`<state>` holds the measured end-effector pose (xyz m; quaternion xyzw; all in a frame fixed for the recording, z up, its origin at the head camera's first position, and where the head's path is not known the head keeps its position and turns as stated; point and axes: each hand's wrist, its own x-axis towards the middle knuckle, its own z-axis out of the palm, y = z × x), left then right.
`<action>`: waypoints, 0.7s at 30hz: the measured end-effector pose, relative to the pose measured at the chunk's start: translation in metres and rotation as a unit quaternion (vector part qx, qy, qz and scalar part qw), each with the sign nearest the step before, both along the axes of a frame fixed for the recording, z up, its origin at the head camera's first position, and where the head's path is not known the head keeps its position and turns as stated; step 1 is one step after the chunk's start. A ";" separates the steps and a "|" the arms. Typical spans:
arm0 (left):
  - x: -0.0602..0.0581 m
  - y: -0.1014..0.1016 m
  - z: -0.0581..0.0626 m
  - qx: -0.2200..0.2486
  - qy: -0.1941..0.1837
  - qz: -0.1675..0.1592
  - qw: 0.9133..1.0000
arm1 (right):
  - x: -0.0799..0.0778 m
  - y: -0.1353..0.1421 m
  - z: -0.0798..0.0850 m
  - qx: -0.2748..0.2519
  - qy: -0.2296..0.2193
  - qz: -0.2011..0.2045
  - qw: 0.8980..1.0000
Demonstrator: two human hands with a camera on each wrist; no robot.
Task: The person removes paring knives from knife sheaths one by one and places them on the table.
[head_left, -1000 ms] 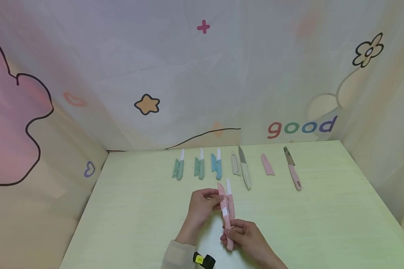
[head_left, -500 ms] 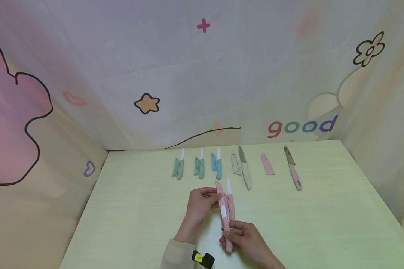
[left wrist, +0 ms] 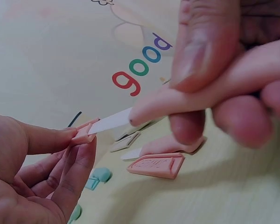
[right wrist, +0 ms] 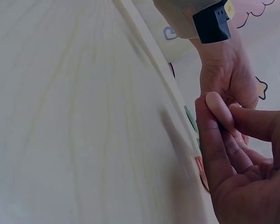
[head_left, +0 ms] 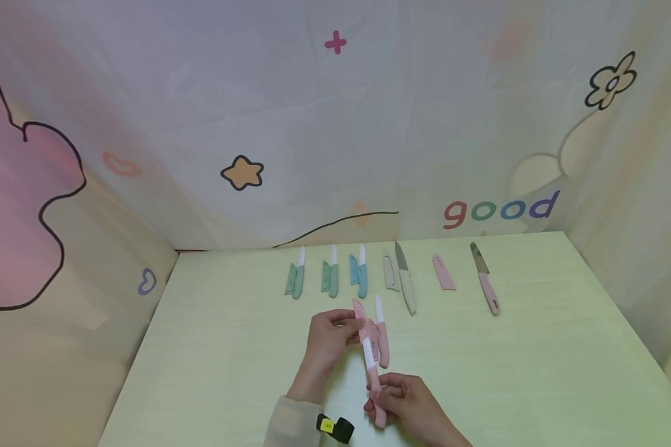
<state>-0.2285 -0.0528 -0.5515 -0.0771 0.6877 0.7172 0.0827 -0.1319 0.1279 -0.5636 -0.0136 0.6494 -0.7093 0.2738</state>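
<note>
My left hand (head_left: 325,338) pinches a pink knife sheath (left wrist: 85,134) between thumb and fingers. My right hand (head_left: 407,402) grips the pink handle (left wrist: 177,100) of a knife held above the table. Between the two hands a stretch of its white blade (head_left: 368,352) shows, its tip end still inside the sheath. Just right of it, a second pink knife (head_left: 383,344) with a white blade lies on the table, with another pink sheath (left wrist: 155,165) beside it. In the right wrist view only the butt of the held handle (right wrist: 219,109) shows between the fingers.
Along the back of the pale table (head_left: 212,347) lie two green knives (head_left: 299,282), a blue knife (head_left: 362,280), a cream knife (head_left: 407,292) and a larger pink knife (head_left: 489,293), each bare beside its sheath. A printed curtain (head_left: 313,124) stands behind.
The hands have drawn apart: the left moved slightly up and left, the right slightly down. More of the white blade now shows out of the sheath.
</note>
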 end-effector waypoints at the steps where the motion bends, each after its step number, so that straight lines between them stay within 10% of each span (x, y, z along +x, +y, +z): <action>1: 0.000 -0.001 0.000 -0.003 0.002 0.002 1.000 | 0.000 0.000 0.000 0.000 -0.005 0.001 1.000; 21: -0.002 -0.004 -0.002 -0.016 -0.004 0.013 1.000 | 0.007 0.000 -0.003 0.006 -0.048 0.006 0.999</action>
